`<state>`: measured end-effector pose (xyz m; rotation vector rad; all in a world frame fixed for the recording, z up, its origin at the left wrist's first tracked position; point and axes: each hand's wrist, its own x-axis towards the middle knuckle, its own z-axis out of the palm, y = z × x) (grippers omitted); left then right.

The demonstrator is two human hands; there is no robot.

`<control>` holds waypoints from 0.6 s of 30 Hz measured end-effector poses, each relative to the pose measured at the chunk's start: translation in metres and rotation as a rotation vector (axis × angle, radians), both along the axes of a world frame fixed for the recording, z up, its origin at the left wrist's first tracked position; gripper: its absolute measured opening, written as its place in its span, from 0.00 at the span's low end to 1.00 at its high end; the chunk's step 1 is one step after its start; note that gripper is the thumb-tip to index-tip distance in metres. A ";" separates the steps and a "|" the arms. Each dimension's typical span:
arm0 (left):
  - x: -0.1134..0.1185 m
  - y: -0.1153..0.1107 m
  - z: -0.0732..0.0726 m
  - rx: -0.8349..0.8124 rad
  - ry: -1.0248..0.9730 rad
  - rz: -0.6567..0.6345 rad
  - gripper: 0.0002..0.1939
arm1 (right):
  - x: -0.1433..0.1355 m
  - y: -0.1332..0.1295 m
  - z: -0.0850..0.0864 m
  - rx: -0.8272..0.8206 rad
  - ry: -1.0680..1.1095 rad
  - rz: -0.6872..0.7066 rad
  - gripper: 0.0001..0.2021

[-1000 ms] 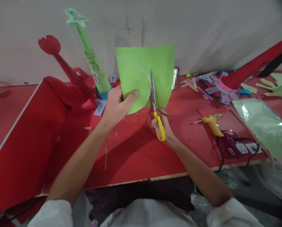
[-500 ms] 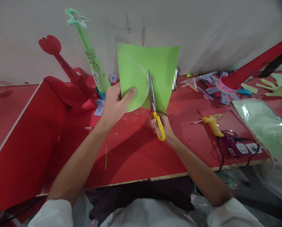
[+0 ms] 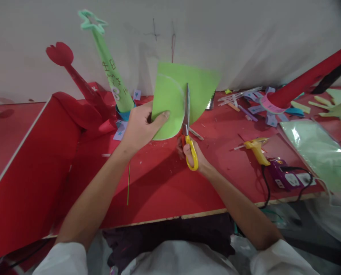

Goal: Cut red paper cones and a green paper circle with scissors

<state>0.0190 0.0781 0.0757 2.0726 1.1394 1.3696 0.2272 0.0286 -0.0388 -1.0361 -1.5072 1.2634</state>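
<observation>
A sheet of green paper [image 3: 170, 99] with a pale curved line drawn on it is held up over the red table. My left hand [image 3: 143, 124] pinches its left side, thumb in front and fingers hidden behind. In my right hand [image 3: 193, 152] is a pair of scissors [image 3: 187, 110] with yellow handles, blades pointing up. The blades lie against the sheet along the curved line, and the lower edge left of them is cut round. The sheet's right part bends away behind the blades.
On the red table [image 3: 164, 191] a yellow glue gun [image 3: 256, 148] and a purple power socket [image 3: 285, 177] lie to the right. Behind stand a green paper cone [image 3: 113, 72] and a red tulip-topped cone [image 3: 81, 82]. A red board [image 3: 30, 172] rises at left.
The green paper has shifted right and slightly down and has turned, its right part now bending back. The scissors' blades have swung more upright, still at the curved line.
</observation>
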 end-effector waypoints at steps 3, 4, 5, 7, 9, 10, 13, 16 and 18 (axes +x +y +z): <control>0.000 0.002 -0.002 -0.008 -0.006 -0.027 0.19 | 0.004 -0.001 -0.003 0.026 0.089 -0.051 0.38; -0.001 0.002 -0.002 -0.016 -0.013 -0.029 0.19 | 0.005 -0.001 -0.003 0.035 0.107 -0.061 0.37; -0.001 0.002 -0.003 -0.024 -0.024 -0.028 0.18 | 0.007 -0.001 -0.003 0.045 0.113 -0.068 0.37; -0.001 0.002 -0.003 -0.048 -0.057 -0.027 0.17 | 0.009 0.000 -0.002 0.062 0.091 -0.085 0.37; -0.001 0.002 -0.002 -0.078 -0.102 -0.031 0.16 | 0.009 0.000 0.000 0.075 0.055 -0.099 0.38; -0.001 0.001 -0.002 -0.093 -0.123 -0.033 0.15 | 0.009 0.001 0.001 0.078 0.039 -0.103 0.38; 0.000 0.001 -0.001 -0.111 -0.170 -0.033 0.14 | 0.009 0.000 0.003 0.083 0.007 -0.114 0.39; 0.000 0.002 -0.002 -0.113 -0.189 -0.021 0.14 | 0.010 0.000 0.003 0.078 -0.020 -0.123 0.39; -0.001 0.004 -0.002 -0.122 -0.189 -0.020 0.14 | 0.010 0.000 0.003 0.072 -0.035 -0.125 0.39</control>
